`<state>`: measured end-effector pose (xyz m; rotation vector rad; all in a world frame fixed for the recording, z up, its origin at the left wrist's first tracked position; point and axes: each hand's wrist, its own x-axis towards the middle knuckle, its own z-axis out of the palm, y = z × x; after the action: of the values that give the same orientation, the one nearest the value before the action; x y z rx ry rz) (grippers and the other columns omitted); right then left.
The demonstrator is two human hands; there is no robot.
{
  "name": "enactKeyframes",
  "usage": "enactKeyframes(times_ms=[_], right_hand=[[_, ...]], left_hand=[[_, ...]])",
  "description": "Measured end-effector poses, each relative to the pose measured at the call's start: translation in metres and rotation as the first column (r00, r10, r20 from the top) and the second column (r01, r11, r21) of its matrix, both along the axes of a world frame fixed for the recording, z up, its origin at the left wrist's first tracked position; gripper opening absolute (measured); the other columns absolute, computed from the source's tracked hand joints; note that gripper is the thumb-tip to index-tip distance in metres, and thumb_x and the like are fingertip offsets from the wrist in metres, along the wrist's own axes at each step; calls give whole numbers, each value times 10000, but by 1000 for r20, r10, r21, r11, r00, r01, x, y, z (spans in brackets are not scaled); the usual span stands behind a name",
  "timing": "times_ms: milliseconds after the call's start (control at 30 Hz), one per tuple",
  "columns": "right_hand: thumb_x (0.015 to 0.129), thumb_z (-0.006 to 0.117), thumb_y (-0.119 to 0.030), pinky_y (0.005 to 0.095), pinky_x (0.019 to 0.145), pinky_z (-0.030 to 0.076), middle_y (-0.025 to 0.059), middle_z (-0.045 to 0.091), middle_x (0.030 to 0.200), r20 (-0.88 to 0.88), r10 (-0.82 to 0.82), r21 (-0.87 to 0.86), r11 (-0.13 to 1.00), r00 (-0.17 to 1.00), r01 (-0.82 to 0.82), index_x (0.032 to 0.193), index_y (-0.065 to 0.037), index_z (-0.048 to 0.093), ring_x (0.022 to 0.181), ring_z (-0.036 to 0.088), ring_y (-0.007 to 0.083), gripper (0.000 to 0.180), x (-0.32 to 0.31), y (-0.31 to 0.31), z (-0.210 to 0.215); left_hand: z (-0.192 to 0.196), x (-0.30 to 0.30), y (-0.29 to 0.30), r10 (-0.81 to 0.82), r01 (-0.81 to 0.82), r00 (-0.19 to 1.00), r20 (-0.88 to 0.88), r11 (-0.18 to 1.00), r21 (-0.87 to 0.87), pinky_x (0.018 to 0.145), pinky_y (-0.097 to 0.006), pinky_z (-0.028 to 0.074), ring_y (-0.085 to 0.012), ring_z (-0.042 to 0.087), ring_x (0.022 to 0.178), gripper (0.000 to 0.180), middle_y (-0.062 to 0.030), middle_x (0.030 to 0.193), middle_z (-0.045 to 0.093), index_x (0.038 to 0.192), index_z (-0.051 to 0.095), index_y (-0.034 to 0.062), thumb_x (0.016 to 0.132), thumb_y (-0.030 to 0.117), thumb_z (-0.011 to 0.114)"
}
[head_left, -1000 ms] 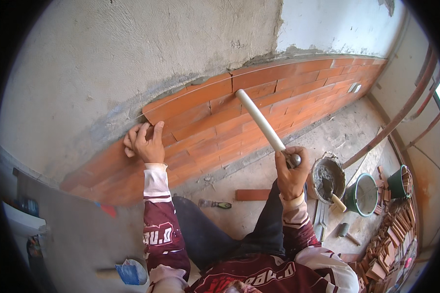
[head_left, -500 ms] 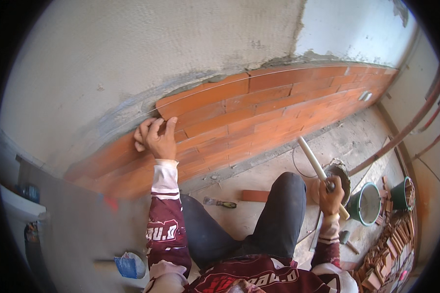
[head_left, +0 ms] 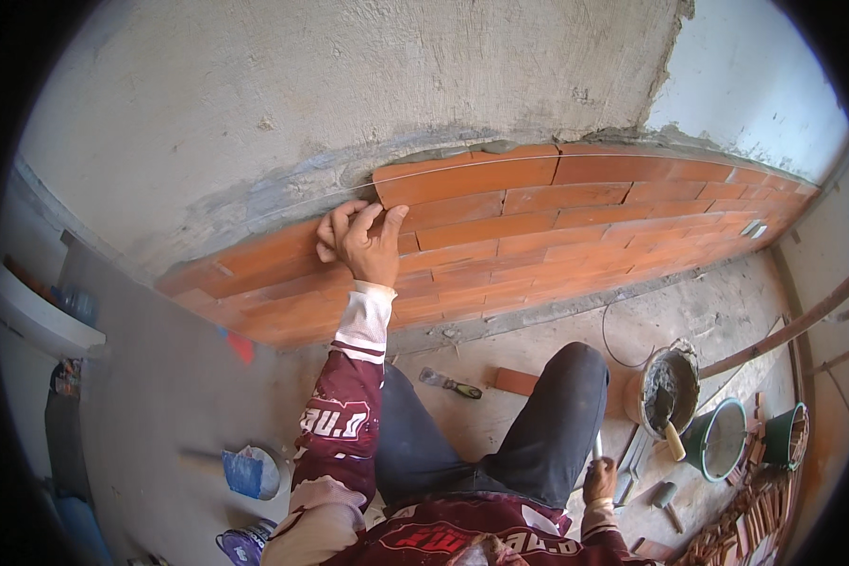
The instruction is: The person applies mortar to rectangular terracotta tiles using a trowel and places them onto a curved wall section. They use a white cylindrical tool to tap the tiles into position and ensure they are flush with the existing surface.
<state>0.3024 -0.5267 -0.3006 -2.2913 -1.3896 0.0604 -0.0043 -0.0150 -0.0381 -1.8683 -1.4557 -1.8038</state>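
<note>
Two hands at work, left hand (head_left: pixel 358 238) raised, arm stretched forward, fingers spread against the red brick wall (head_left: pixel 538 226) (top course), right hand (head_left: pixel 599 479) low beside the thigh, closed around a white pipe (head_left: pixel 597 447), mortar bucket (head_left: pixel 668 389) nearby.

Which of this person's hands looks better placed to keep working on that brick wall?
Probably the left hand: it rests on the brick wall beside the top course's end brick. The right hand is low by the knee, gripping a white pipe.
</note>
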Motion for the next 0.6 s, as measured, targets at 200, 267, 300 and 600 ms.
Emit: enactKeyframes(times_ms=[200, 267, 300, 600], right_hand=[[732, 559, 10, 444, 819, 472, 173, 481, 1195, -73, -6, -341, 940, 997, -19, 1172, -81, 589, 959, 555, 359, 450, -30, -49, -63], [740, 546, 23, 451, 926, 441, 205, 452, 1251, -146, 35, -412, 906, 989, -93, 1240, -58, 552, 1074, 525, 385, 506, -22, -69, -100], [749, 552, 13, 456, 966, 430, 224, 443, 1277, -98, 112, -523, 839, 989, -147, 1241, -59, 551, 1136, 498, 399, 498, -6, -95, -147], [790, 608, -214, 470, 951, 386, 146, 375, 1372, -95, 90, -743, 656, 991, -131, 1355, -158, 462, 1266, 394, 316, 586, -38, -57, -105]], left_hand=[[8, 13, -3, 34, -34, 998, -47, 999, -3, 940, -459, 202, -219, 390, 1099, 271, 26, 981, 586, 724, 709, 111, 673, 336, 850], [8, 15, -2, 71, -76, 993, -91, 996, -45, 929, -428, 315, -263, 479, 1046, 262, -52, 983, 622, 779, 730, 81, 693, 307, 831], [14, 23, -4, 110, -119, 981, -157, 992, -49, 909, -411, 354, -270, 509, 1020, 256, -85, 987, 634, 782, 736, 81, 700, 305, 829], [3, -3, 1, -26, 17, 990, -137, 997, -69, 870, -387, 461, -258, 601, 946, 313, -129, 951, 674, 929, 721, 12, 789, 283, 794]])
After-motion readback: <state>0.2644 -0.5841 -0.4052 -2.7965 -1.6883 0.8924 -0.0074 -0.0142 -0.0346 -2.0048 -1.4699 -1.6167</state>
